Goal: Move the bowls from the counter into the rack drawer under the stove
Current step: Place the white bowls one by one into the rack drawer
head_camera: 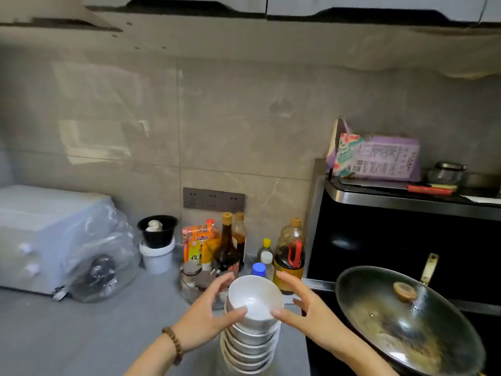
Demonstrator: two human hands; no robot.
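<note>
Head view shows a tall stack of white bowls [250, 340] standing on the grey surface [81, 335], close to its right edge beside the stove. The left hand [206, 318] and right hand [306, 310] cup the top bowl [254, 299] from opposite sides, thumbs on its near rim, fingers spread, likely to steady the leaning pile before lifting. Bottles [288, 256] crowd just behind, and the wok [406, 318] sits near on the right, so open room lies leftward and toward the person. The rack drawer is not visible.
</note>
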